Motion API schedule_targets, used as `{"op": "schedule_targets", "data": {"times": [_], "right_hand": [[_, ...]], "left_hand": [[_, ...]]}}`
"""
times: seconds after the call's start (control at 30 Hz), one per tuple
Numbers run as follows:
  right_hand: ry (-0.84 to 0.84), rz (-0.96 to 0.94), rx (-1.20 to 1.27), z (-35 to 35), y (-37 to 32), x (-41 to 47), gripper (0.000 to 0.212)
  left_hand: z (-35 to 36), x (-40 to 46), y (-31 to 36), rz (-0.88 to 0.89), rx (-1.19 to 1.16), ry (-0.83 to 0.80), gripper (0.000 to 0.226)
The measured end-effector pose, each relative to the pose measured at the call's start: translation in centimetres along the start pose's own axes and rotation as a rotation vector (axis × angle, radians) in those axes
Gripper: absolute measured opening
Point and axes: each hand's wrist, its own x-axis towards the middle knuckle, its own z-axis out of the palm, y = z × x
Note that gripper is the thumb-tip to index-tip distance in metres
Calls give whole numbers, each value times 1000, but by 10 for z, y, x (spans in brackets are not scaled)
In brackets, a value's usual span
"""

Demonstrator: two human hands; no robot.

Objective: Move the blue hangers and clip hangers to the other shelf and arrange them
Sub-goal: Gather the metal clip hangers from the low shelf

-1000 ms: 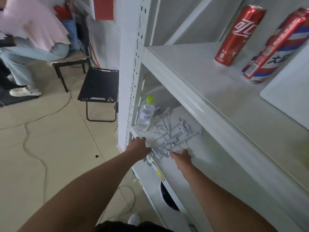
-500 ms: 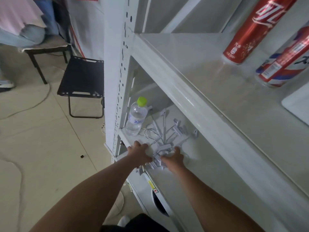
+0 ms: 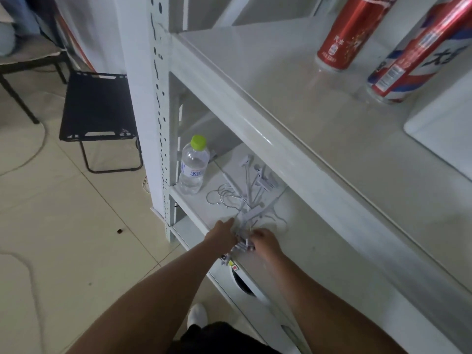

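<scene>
Both grips, left hand point(image 3: 221, 235) and right hand point(image 3: 264, 241), clenched round clip hangers point(image 3: 249, 200) on lower shelf point(image 3: 196, 218).

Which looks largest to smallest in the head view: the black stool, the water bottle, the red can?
1. Black stool, clearly the largest.
2. Red can, partly cut off at the top edge.
3. Water bottle.
The can stands nearer the camera, so the order of can and bottle is unsure.
</scene>
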Motion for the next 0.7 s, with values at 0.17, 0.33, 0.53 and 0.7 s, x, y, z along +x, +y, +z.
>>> {"op": "schedule_targets", "data": {"times": [0.17, 0.33, 0.53, 0.7], "right_hand": [[-21, 96, 102, 0, -5, -3, 26], [-93, 134, 245, 6, -16, 1, 29], [-90, 173, 291, 18, -17, 7, 26], [168, 82, 66, 24, -31, 16, 31]], "left_hand": [[-4, -3, 1, -7, -9, -25, 64], [-7, -5, -1, -1, -120, -6, 54], [-13, -9, -9, -25, -171, -7, 55], [-16, -9, -13, 12, -132, 1, 50]]}}
